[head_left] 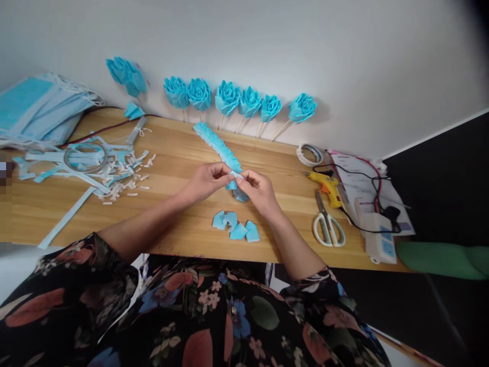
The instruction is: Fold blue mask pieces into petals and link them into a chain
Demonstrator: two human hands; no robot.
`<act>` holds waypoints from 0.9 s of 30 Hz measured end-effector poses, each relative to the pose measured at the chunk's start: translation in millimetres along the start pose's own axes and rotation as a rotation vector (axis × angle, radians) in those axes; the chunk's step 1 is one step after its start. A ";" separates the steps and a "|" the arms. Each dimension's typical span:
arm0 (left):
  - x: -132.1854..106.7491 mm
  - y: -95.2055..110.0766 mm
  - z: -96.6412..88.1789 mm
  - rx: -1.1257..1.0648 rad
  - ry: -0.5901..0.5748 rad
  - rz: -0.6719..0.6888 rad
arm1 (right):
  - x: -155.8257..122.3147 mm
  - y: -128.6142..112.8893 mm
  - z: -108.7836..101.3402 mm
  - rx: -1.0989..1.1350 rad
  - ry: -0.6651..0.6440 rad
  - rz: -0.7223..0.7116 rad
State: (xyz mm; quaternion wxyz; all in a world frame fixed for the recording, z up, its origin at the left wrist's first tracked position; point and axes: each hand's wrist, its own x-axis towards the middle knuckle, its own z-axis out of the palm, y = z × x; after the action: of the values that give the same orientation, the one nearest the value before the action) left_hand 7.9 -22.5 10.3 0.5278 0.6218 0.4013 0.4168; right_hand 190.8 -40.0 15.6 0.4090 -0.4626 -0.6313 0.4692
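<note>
Both hands meet over the middle of the table, pinching one small blue fabric piece [236,175] between thumbs and fingertips. My left hand [208,179] grips its left side, while my right hand [260,189] has the right side; the fingers partly cover it. Just behind and under the fingertips runs a long row of overlapping folded blue pieces [217,145], slanting away toward the wall. Closer to me, several loose folded blue pieces [238,232] lie on the wood.
Several blue fabric flowers [228,98] on sticks lean against the wall. Face masks [49,109], scraps [114,173] and a clear tape roll [86,157] lie left. Scissors [327,224], a yellow glue gun [326,187], a white tape roll [309,154] and a power strip [380,237] sit right.
</note>
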 end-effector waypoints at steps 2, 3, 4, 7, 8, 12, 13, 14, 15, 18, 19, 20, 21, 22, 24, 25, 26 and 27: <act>0.4 -0.1 -0.8 -0.013 -0.008 -0.013 | 0.1 1.5 -0.1 -0.048 0.024 -0.012; 0.7 0.1 -1.6 -0.024 -0.011 -0.022 | 0.1 2.1 -0.2 -0.068 0.035 -0.018; 1.1 0.4 -2.5 -0.033 -0.013 -0.031 | 0.0 2.4 -0.3 -0.081 0.040 -0.021; 2.0 1.7 -5.1 -0.041 -0.020 -0.057 | 0.0 2.7 -0.8 -0.087 0.028 -0.028; 2.2 2.1 -5.7 -0.043 -0.024 -0.062 | 0.1 2.9 -1.0 -0.087 0.023 -0.029; 2.5 3.1 -7.0 -0.037 -0.008 -0.061 | 1.3 3.3 -1.7 -0.097 0.018 -0.011; 2.4 3.3 -7.1 -0.027 0.011 -0.056 | 1.5 3.1 -1.8 -0.102 0.033 -0.012; 2.2 3.5 -7.0 -0.012 0.035 -0.051 | 1.6 2.5 -1.8 -0.115 0.062 -0.023; 2.0 3.9 -6.9 0.006 0.061 -0.044 | 1.5 1.6 -1.6 -0.140 0.107 -0.047; 1.1 5.2 -5.6 0.061 0.114 -0.026 | -0.4 -2.0 0.0 -0.292 0.229 -0.178; 0.8 5.5 -4.9 0.070 0.116 -0.022 | -1.2 -2.9 0.7 -0.352 0.238 -0.231; 0.5 5.8 -4.1 0.071 0.111 -0.019 | -2.0 -3.4 1.5 -0.406 0.236 -0.278; 0.3 5.8 -3.3 0.063 0.102 -0.017 | -2.6 -3.4 2.2 -0.451 0.227 -0.313; 0.2 5.7 -2.6 0.050 0.092 -0.016 | -2.9 -3.0 2.7 -0.486 0.216 -0.333; 0.1 5.1 -1.6 0.024 0.070 -0.017 | -2.7 -1.2 3.2 -0.523 0.203 -0.337; 0.1 4.9 -1.3 0.015 0.059 -0.017 | -2.4 -0.2 3.3 -0.530 0.197 -0.330; 0.0 4.6 -1.2 0.012 0.049 -0.016 | -2.1 0.7 3.2 -0.531 0.190 -0.325; -0.1 4.4 -1.1 0.012 0.039 -0.013 | -1.8 1.4 3.1 -0.531 0.185 -0.321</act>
State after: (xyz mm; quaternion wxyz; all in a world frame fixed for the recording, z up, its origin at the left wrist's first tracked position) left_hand 7.1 -22.7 14.8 0.5187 0.6140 0.4183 0.4230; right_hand 188.6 -42.2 13.5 0.3984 -0.4884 -0.7567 0.1736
